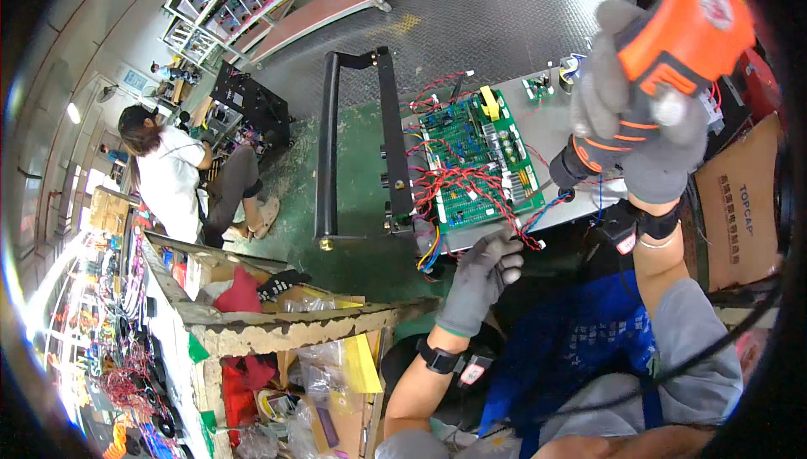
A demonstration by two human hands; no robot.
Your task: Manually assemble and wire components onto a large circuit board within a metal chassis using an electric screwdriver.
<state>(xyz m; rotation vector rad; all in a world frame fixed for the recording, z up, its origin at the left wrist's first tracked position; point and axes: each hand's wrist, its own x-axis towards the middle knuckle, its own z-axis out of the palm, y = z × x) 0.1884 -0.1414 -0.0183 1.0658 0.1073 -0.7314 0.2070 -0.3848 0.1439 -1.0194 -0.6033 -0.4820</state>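
My right hand (pixel 603 89), in a grey glove, grips an orange and black cordless drill (pixel 685 34), raised over the right side of the work surface. Its dark chuck (pixel 565 166) points down and left, near the right side of a green circuit board (pixel 475 156). Red twisted wires (pixel 471 180) with white connectors cross the board. My gloved left hand (pixel 483 278) has its fingers curled just below the board's near edge, close to the wire ends. What its fingers hold, if anything, is hidden.
A black metal panel with a bar handle (pixel 328 148) stands upright left of the board. A worn wooden bin (pixel 294 324) with bags and parts is at lower left. A cardboard box (pixel 740 207) stands at right. Another person (pixel 172 169) sits at far left.
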